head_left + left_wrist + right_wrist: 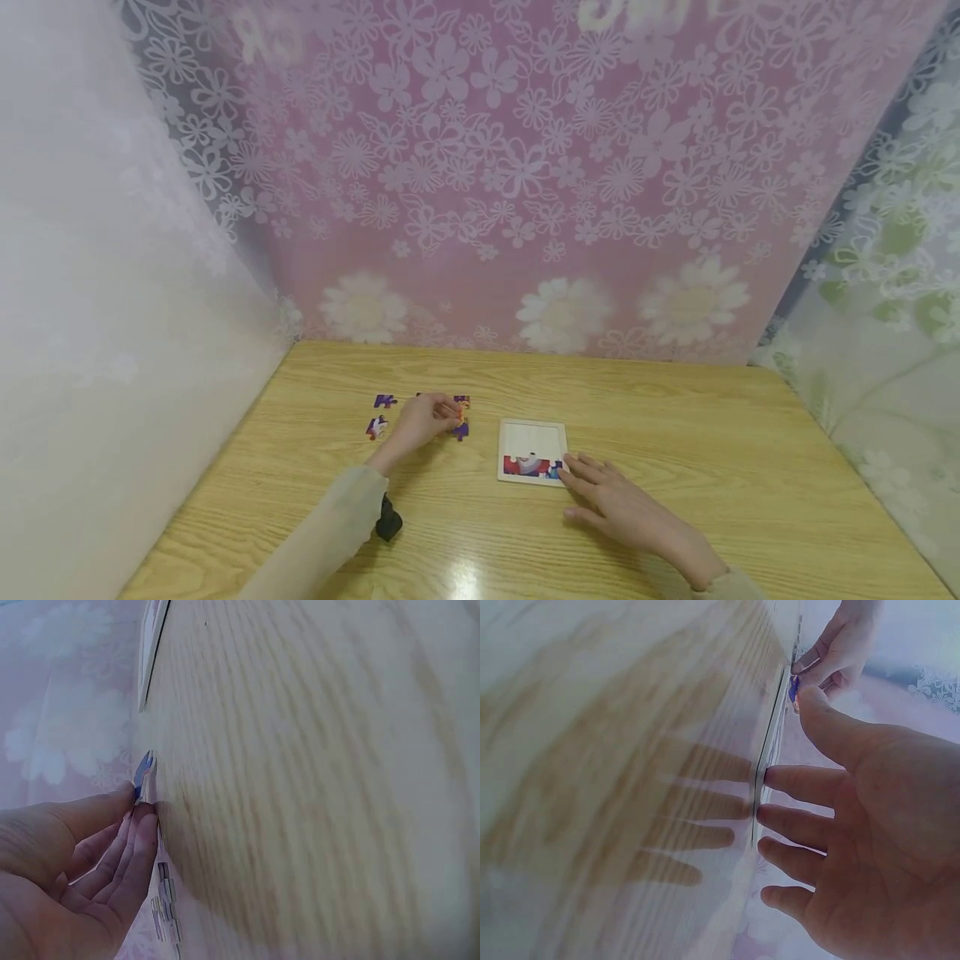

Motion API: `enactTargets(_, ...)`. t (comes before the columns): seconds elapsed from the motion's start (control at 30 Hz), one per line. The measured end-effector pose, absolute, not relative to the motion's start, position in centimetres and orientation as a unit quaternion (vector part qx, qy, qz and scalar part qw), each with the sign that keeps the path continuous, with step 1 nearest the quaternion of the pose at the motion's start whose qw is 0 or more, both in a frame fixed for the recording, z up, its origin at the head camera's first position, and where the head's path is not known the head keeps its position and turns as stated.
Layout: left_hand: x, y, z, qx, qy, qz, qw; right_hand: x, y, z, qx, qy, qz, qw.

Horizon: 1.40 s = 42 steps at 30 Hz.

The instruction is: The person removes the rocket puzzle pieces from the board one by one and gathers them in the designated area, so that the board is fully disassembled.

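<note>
My left hand (422, 422) pinches a purple and orange jigsaw piece (144, 776) between thumb and fingers; in the left wrist view the piece is tilted up from the table. Right of it lies a square puzzle tray (533, 422) with a pale rim. Colourful joined pieces (528, 467) fill its lower part, and the upper part shows bare white base. My right hand (626, 507) has its fingers spread and fairly straight, with fingertips at the tray's right edge. In the right wrist view, the tray's rim (762, 761) appears edge-on beside those fingertips.
Loose jigsaw pieces lie around the left hand: one purple piece (385, 401), one with white and red (377, 427), and another (462, 401) beyond the fingers. The hand partly hides more. A black object (388, 521) is at the left wrist. Floral curtains border the wooden table (675, 417).
</note>
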<state>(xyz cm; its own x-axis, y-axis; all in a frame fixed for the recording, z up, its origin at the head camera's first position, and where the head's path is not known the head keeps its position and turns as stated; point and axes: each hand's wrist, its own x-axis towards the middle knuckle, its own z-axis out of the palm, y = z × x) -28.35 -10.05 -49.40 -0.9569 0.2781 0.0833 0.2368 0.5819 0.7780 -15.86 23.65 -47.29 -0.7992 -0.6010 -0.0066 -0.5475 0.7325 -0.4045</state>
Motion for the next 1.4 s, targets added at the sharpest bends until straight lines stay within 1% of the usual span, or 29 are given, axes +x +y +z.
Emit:
enactTargets(0.13,-28.5,-9.8,-49.4,0.150,0.904,0.400,0.007,-15.8,23.6,-47.1,-0.311,0.928,-0.195,0.064)
enactTargets(0.53,-28.8,-9.6,-49.7,0.168,0.920,0.354,0.012,-15.8,23.6,-47.1,-0.311,0.926,-0.202,0.072)
enactTargets(0.83,-28.5,-9.1,-49.1,0.160,0.917,0.366,-0.019,-15.9,23.6,-47.2,-0.307,0.927,-0.205,0.072)
enactTargets(1.17,-27.2,-7.8,-47.9,0.200,0.899,0.390,-0.013,-15.8,23.7,-46.9,-0.307,0.926,-0.206,0.075)
enactTargets(1.4,-26.8,-6.5,-48.1,0.217,0.893,0.394,0.003,-16.0,23.8,-46.8,-0.307,0.923,-0.216,0.082)
